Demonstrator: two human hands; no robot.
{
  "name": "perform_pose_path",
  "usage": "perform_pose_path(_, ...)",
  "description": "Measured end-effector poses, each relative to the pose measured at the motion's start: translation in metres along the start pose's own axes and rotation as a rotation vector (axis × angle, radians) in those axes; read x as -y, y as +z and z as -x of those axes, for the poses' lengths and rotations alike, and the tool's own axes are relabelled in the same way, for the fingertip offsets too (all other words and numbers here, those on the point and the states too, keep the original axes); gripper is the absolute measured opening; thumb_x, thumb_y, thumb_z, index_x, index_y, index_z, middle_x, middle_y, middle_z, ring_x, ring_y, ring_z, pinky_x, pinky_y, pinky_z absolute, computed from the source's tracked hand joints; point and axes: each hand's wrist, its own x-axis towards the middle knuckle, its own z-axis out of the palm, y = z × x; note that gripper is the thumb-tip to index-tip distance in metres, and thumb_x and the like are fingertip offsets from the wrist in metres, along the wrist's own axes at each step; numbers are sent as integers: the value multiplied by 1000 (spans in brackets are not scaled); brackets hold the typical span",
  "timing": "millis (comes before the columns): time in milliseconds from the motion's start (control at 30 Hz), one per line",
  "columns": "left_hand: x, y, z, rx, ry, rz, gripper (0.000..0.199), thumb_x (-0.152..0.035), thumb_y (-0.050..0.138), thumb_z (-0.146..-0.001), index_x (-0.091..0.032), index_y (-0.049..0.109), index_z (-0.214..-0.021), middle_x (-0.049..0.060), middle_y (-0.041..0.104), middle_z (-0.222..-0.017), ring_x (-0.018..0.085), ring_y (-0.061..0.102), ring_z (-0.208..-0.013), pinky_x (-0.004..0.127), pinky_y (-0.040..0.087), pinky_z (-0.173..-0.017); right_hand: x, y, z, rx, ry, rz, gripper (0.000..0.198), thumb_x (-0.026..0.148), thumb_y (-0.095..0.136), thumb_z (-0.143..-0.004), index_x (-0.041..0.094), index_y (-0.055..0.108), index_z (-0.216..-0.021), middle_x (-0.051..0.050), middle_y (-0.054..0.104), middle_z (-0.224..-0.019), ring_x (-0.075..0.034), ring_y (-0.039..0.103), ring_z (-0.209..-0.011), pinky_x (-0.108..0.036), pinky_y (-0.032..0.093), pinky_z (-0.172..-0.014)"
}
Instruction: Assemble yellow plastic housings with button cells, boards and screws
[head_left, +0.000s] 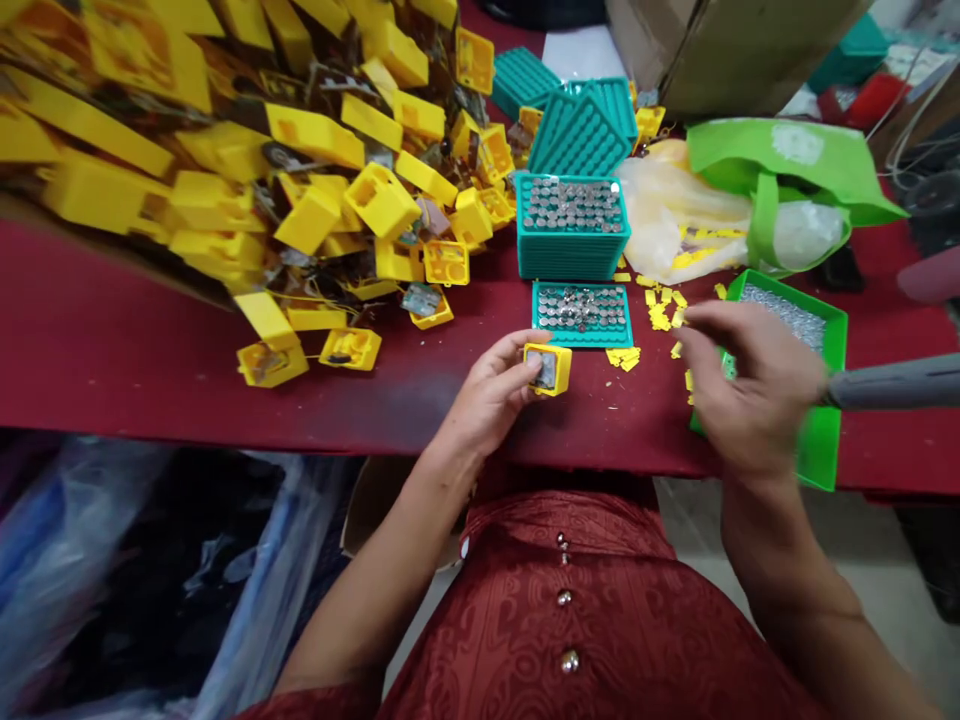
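Observation:
My left hand grips a small yellow plastic case, its thumb pressed on the grey insert in the open side. My right hand, slightly blurred, is curled above the left edge of a green tray that holds many small metal screws. A grey electric screwdriver runs out from this hand to the right; its front end is hidden by the hand. The thumb and index finger come near each other over small loose yellow pieces; whether anything is between them cannot be made out.
A large heap of yellow cases fills the left. A teal tray of round metal cells lies ahead, before a stack of such trays. A green bag, clear plastic bag and cardboard box stand behind.

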Motion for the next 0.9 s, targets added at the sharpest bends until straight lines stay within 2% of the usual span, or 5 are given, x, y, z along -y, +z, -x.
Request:
perform_pose_path(167, -5, -6, 0, 5, -95, 216, 33, -18, 89, -79, -19, 75, -109, -1, 79, -95, 9, 73, -73, 16, 59, -61, -37, 60, -31, 248, -49, 413, 21, 18, 60, -102, 20, 81, -99, -9, 77, -97, -24, 69, -95, -40, 56, -88)
perform_pose_path(333, -18, -3, -5, 23, -292, 429, 20, -15, 80, -85, -11, 78, -104, 4, 76, -85, 9, 71, -63, 15, 51, -49, -48, 90, -31, 388, 38, 625, 28, 20, 58, -102, 16, 79, -120, -17, 73, -123, -31, 62, -107, -48, 54, -96)
perform_pose_path(500, -26, -5, -12, 32, -392, 367, 19, -18, 71, -95, -13, 79, -112, 4, 77, -88, 14, 78, -75, 21, 61, -63, -44, 102, -22, 379, 59, 682, 31, 19, 48, -105, 16, 76, -116, -17, 71, -118, -29, 58, -102, -44, 51, -90)
perform_pose_path(733, -21, -19, -17, 111, -165, 26, 30, -41, 80, -96, -14, 78, -107, 9, 82, -100, 13, 74, -86, 18, 57, -66, -52, 100, -17, 370, 51, 593, 37, 12, 39, -102, 15, 76, -103, -17, 72, -103, -27, 61, -96, -43, 53, -89)
perform_pose_path(900, -17, -19, -17, 73, -207, -40, 29, -19, 82, -86, -13, 72, -113, 7, 80, -103, 15, 77, -87, 22, 62, -74, -59, 96, -19, 328, 42, 539, 34, 13, 44, -98, 17, 76, -106, -16, 73, -103, -29, 63, -97, -46, 55, -90)
